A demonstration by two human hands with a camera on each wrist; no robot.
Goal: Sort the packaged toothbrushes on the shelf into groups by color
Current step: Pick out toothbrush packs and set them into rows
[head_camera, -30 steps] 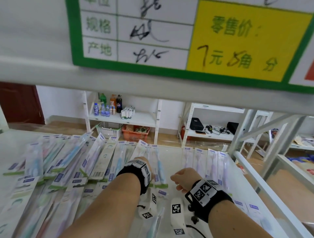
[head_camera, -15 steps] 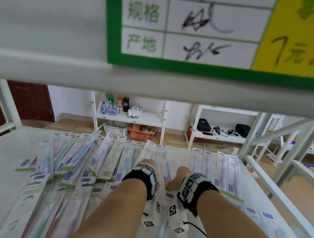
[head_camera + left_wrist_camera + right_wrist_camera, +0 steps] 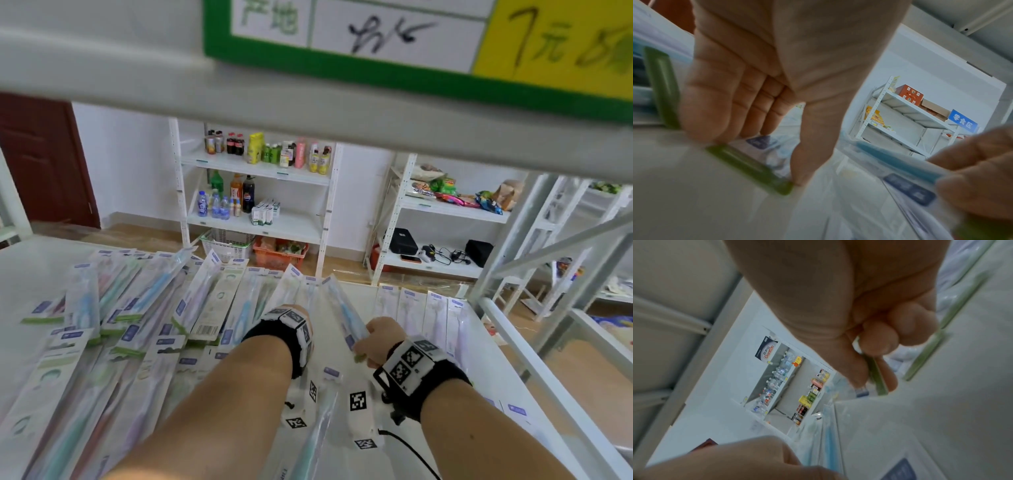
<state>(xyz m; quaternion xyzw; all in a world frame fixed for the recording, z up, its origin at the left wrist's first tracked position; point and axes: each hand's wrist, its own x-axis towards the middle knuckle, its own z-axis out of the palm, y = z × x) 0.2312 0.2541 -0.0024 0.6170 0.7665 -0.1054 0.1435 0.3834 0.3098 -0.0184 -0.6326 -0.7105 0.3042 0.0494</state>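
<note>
Shelf: white shelf (image 3: 394,308) carrying all the stock; its right part has more bare surface than its left.
Unsorted stock: a pile of packaged toothbrushes (image 3: 144,318) overlapping across the left half of the shelf, colors mixed (blue, green, pink and pale handles visible).
Sorted stock: a row of pale packs (image 3: 424,315) lying side by side at the far right of the shelf, apart from the pile.
Item in hand: one blue toothbrush pack (image 3: 344,311), raised off the shelf and tilted, far end pointing away from the person, between the pile and the right-hand row.
Right hand: right hand (image 3: 383,341) clenched on the near, green-edged end of the blue pack, thumb and fingers pinching it; the right wrist view confirms the pinch.
Left hand: left hand (image 3: 764,91) spread low over the pile, fingers mostly straight, fingertips (image 3: 701,136) pressing a green-edged pack (image 3: 748,165); thumb also down on it.
Step in hand, judged: carrying the blue pack to a blue group.
Handling note: the pinch sits at one end, so the long pack may sag or swing; a flat, level carry suits it.
Placement note: lay it parallel to its color mates, edges aligned, not overlapping the pale row.
Risk: slippery film packs in the pile may slide; the left hand's pressure helps hold them.
</note>
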